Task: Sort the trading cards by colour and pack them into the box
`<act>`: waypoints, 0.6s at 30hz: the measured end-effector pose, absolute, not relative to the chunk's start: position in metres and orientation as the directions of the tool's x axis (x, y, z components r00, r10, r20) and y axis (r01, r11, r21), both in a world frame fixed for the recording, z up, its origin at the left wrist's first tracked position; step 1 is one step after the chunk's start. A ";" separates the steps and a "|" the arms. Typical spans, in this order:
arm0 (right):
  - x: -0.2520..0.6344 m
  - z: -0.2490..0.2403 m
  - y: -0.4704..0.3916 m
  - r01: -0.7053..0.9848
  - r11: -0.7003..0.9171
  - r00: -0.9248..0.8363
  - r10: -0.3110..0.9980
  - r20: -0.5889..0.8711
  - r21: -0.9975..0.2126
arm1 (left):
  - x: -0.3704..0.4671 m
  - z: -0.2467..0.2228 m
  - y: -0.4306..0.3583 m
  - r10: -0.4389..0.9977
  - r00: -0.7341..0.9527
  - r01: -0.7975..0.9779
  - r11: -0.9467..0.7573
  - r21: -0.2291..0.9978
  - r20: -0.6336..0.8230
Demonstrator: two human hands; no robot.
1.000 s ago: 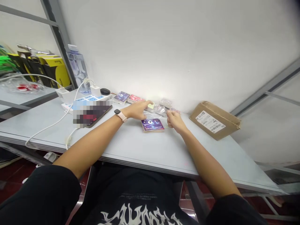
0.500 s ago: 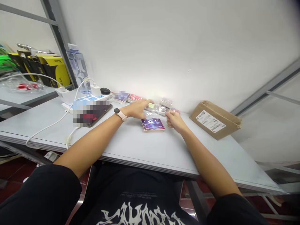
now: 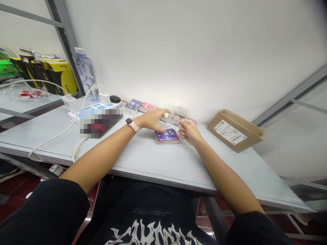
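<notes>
A head-worn camera looks forward and down over a black shirt (image 3: 153, 200), taking in the desk (image 3: 155, 161) close by and the wall (image 3: 166, 51) beyond.

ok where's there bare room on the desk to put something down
The desk is bare between the purple card stack and its near edge; another patch lies between the right forearm and cardboard box. Crowded: along the wall, with card packs, and at left, around the phone and power strip.

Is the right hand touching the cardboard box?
Apart: the head view shows bare tabletop between the right hand and the box.
</notes>
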State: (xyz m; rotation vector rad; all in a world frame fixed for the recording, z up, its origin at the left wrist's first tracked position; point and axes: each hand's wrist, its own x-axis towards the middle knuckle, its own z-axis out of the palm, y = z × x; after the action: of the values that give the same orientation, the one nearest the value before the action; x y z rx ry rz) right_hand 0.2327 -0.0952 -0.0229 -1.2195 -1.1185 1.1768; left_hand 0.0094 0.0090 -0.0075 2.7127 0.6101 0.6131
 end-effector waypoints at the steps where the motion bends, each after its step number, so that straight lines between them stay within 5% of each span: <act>1: 0.232 -0.022 -0.096 -0.050 0.007 0.066 0.998 0.003 -0.999 | 0.010 -0.008 0.009 0.463 0.820 0.330 -0.863 0.382 0.337; 7: 0.229 -0.021 -0.099 -0.057 0.031 0.026 0.999 0.030 -0.998 | 0.015 -0.010 0.008 0.481 0.812 0.300 -0.830 0.470 0.331; 18: 0.228 -0.015 -0.102 -0.034 0.037 0.043 0.998 0.036 -0.999 | 0.015 -0.009 0.008 0.464 0.792 0.274 -0.851 0.447 0.397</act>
State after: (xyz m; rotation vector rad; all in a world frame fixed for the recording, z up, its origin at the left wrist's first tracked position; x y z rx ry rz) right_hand 0.2281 -0.1017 -0.0155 -1.1771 -1.1696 1.1673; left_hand 0.0145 0.0082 -0.0087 2.6133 0.5600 0.7148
